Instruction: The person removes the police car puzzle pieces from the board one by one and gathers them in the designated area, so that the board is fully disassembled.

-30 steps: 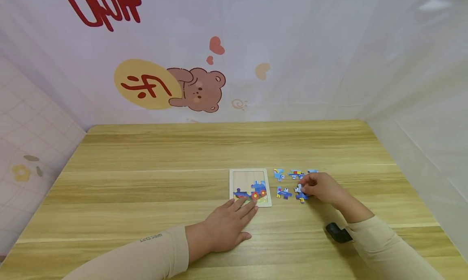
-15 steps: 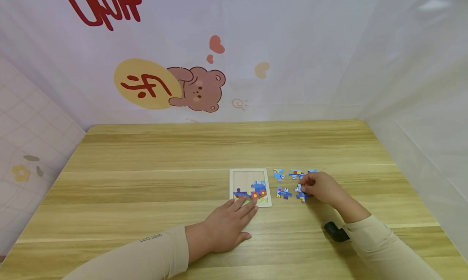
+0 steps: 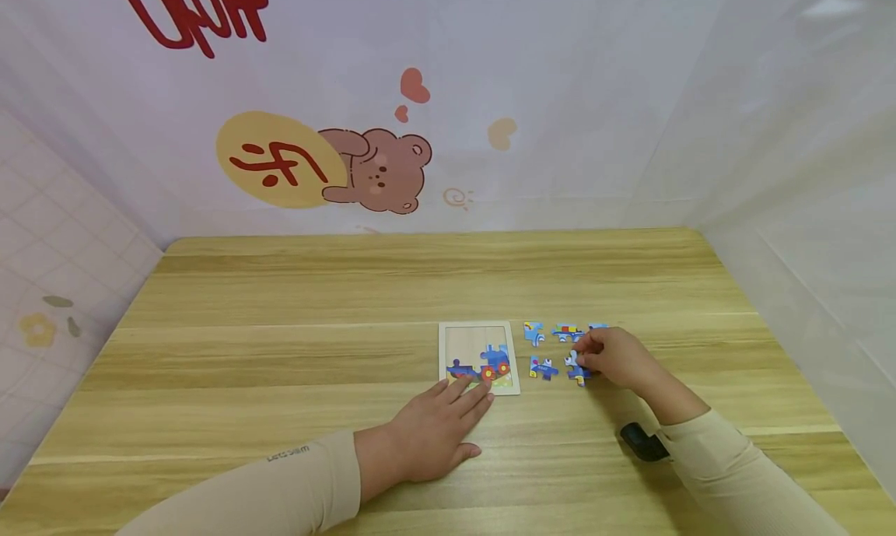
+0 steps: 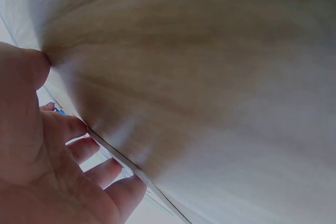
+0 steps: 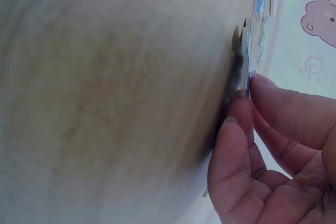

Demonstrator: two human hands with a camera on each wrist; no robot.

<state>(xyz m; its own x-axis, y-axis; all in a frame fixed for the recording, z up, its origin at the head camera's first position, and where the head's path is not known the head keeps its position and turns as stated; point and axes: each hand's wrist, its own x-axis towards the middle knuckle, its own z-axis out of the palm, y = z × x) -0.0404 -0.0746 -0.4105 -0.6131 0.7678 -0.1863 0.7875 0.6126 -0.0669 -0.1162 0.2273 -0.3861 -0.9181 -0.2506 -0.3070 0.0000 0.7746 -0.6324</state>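
Note:
My left hand (image 3: 430,436) lies with spread fingers over the lower edge of a square puzzle tray (image 3: 442,353). In the left wrist view its fingertips (image 4: 131,184) touch the tray's edge. Part of a blue train picture with red and yellow wheels (image 3: 496,359) fills the lower part of the tray, partly covered by the fingers. To the right, my right hand (image 3: 619,359) pinches a blue and white puzzle piece (image 3: 577,374) between thumb and fingers. That thin piece shows edge-on in the right wrist view, its near edge slightly off the table.
Several loose puzzle pieces lie right of the tray: one at the upper left (image 3: 534,334), one at the top middle (image 3: 567,333), one below (image 3: 543,368), and one partly behind the right hand (image 3: 597,327). A black device (image 3: 644,443) sits at the right wrist.
My right wrist has shifted very slightly left and the pinched puzzle piece has tilted a little. The left hand and tray have stayed in place.

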